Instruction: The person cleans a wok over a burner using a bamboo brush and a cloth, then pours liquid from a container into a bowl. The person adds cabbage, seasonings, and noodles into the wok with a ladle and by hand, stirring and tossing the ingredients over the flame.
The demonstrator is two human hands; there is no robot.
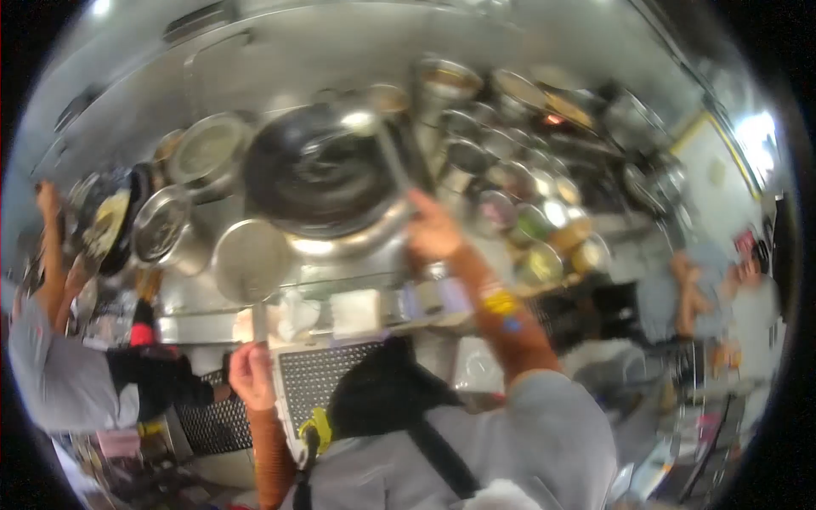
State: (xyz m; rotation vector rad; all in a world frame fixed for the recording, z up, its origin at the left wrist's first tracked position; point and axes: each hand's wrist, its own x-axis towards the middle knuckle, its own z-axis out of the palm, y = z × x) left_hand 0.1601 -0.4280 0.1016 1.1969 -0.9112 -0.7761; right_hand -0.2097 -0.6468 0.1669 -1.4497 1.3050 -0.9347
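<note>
A large dark wok (289, 183) sits on the range ahead of me, with a shiny wet smear across its bottom. My right hand (435, 228) grips the handle of a long metal ladle (393, 160), whose bowl is over the wok's far right side. Motion blurs the ladle and this hand. At the counter's front, my left hand (252, 376) is closed around the handle of a round strainer (252, 259). The strainer's disc lies left of the wok, near its lower rim; whether it rests on anything I cannot tell.
Metal pots (161, 225) stand left of the wok. Several small seasoning containers (535, 221) crowd the right side. At far left a co-worker (59, 365) stands near a pan of food (106, 223). Another person (705, 289) is at far right. A white cloth (355, 312) lies along the counter's front.
</note>
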